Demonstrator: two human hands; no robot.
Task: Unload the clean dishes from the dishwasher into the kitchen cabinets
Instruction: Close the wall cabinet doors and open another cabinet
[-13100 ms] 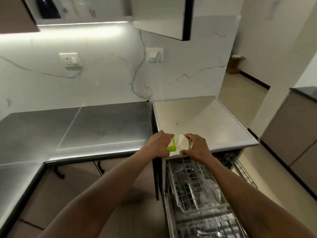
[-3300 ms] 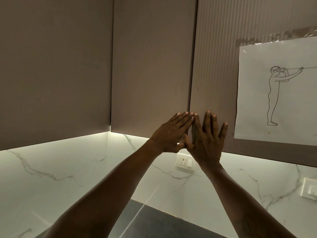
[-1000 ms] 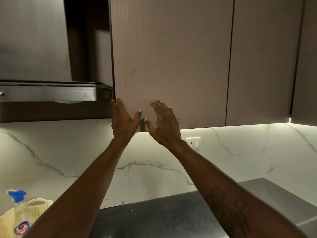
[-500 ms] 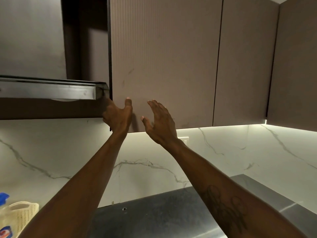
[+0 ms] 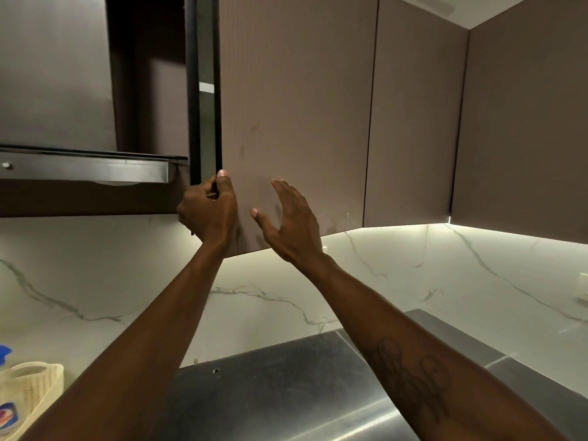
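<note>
A brown ribbed upper cabinet door point(image 5: 296, 116) hangs above the counter, swung slightly out from the cabinet so that a narrow dark gap with a shelf edge point(image 5: 206, 87) shows along its left side. My left hand point(image 5: 208, 211) is curled around the door's lower left edge, thumb on the front face. My right hand point(image 5: 291, 222) hovers open just in front of the door's lower part, holding nothing. No dishes and no dishwasher are in view.
A range hood point(image 5: 86, 168) juts out to the left of the door at hand height. More shut cabinet doors point(image 5: 413, 116) continue to the right. Below lie a steel counter point(image 5: 286, 386) and a marble backsplash point(image 5: 95, 275); a cream basket point(image 5: 35, 389) with a spray bottle point(image 5: 4, 405) sits at the lower left.
My left hand has gone from flat on the door to gripping its left edge, and the door has come ajar. The view has tilted and shifted slightly.
</note>
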